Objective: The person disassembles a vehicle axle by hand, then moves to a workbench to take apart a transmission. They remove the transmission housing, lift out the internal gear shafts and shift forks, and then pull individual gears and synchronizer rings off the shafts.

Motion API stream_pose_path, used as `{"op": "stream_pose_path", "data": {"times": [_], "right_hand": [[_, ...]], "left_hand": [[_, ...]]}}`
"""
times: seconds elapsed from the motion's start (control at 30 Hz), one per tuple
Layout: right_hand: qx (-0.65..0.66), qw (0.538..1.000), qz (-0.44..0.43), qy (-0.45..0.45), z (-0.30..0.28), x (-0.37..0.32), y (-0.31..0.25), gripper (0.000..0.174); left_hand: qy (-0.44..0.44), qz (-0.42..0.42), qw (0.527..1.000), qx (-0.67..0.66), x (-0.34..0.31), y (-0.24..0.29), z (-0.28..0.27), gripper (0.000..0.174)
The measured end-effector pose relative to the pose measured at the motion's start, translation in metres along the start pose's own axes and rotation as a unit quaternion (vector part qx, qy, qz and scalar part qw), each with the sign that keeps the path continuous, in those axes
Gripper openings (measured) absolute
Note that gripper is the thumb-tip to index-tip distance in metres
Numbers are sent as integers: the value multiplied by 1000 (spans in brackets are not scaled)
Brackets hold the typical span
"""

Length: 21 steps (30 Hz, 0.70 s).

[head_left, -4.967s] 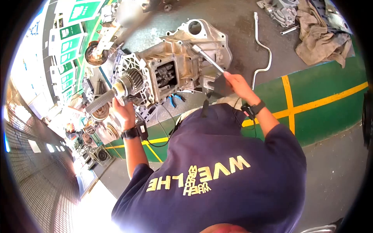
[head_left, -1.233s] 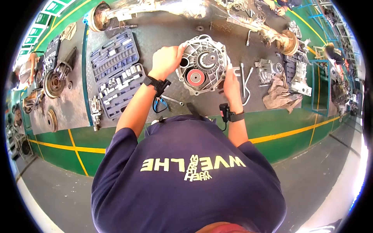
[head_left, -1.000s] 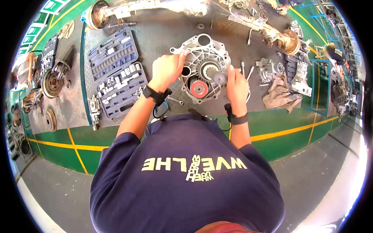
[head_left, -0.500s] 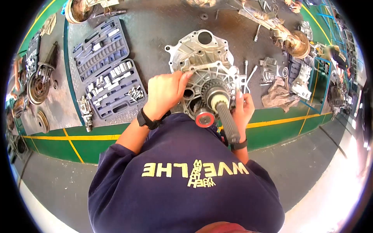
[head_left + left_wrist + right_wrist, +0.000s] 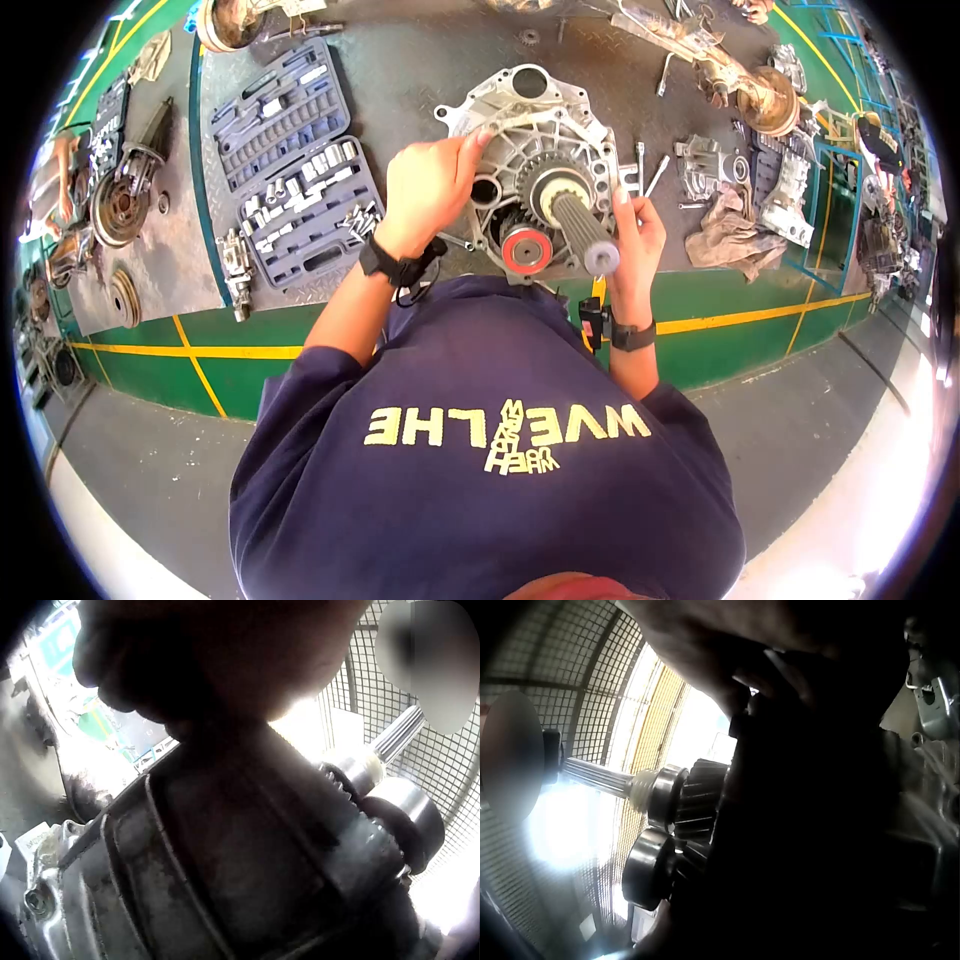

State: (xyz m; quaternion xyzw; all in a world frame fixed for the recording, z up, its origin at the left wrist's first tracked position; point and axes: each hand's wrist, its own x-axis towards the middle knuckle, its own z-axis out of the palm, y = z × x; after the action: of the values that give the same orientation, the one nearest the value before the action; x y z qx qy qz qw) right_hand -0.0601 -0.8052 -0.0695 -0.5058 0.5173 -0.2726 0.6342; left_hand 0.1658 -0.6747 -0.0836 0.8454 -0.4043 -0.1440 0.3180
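Observation:
A cast metal gearbox (image 5: pixel 505 165) stands before me in the head view, leaning toward my body. From its near face a splined shaft (image 5: pixel 582 232) sticks out beside a red-ringed bearing (image 5: pixel 527 252). My left hand (image 5: pixel 430 190) grips the left edge of the casing, thumb on the near face; in the left wrist view the dark hand (image 5: pixel 225 660) curls over the case. On the opposite edge my right hand (image 5: pixel 640 240) holds the rim, its fingers partly hidden. Helical gears (image 5: pixel 701 799) and the shaft show in profile in the right wrist view.
An open socket set (image 5: pixel 300 190) lies left on the metal-topped bench (image 5: pixel 400 80). To the right are steel wrenches (image 5: pixel 655 175), a brown rag (image 5: pixel 733 235) and a metal housing (image 5: pixel 712 165). A rusty axle (image 5: pixel 700 55) lies behind.
The gearbox was lying with my right hand on a steel bar; later both hands grip it. It tipped from shaft-up toward me, then leaned slightly back in the last half second.

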Motion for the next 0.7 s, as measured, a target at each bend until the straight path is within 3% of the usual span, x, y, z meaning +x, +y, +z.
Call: {"op": "stream_pose_path", "data": {"times": [0.07,0.2,0.43,0.7], "right_hand": [[-7,1000,-11,4,-1,-4,2,36],[-1,999,23,29,0,-6,6,38],[-30,999,-33,26,-6,6,15,37],[-29,999,2,15,-5,3,23,42]], "left_hand": [[-31,-17,999,11,-3,3,-4,59],[-13,-16,999,26,-5,-4,5,62],[31,8,998,55,-12,-3,8,63],[-21,-21,999,36,-3,-20,16,68]]}}
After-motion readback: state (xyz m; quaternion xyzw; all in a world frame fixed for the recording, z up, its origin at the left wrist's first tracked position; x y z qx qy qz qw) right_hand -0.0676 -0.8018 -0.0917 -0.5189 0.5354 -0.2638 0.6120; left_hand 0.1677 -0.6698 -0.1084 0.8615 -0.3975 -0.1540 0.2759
